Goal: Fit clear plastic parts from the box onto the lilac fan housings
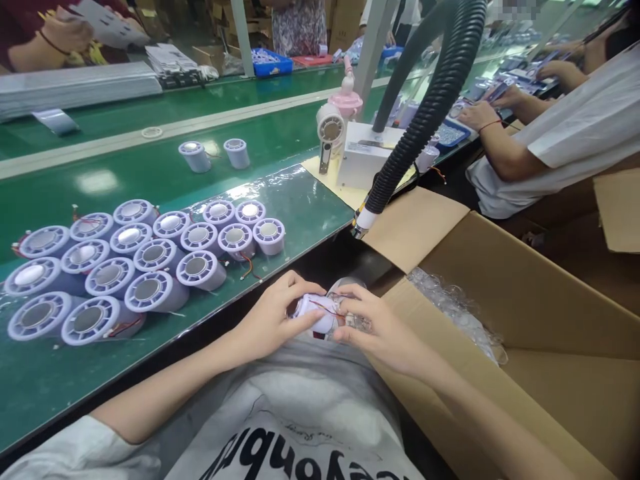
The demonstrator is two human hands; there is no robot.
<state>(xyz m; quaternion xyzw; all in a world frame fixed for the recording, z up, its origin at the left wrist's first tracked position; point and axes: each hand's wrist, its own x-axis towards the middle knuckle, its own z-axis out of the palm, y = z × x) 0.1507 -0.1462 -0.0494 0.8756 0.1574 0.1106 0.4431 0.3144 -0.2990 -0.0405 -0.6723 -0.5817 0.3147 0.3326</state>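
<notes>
Near my lap, my left hand (270, 320) is closed around a lavender cylindrical housing (324, 323) with thin red and dark wires on it. My right hand (387, 333) grips a clear plastic cup-like piece (361, 323) at the housing's right end. The two parts touch, but my fingers hide how far they fit together. To the left, several similar lavender housings (149, 291) with round metal discs on top stand in rows on the green bench (40, 393), some with wires trailing.
An open cardboard box (500, 300) at the right holds several clear plastic pieces (457, 310). A black corrugated hose (425, 113) hangs over the bench edge. Two more housings stand on the green belt (280, 120). A small handheld fan (330, 127) stands beside a white box. Other people work nearby.
</notes>
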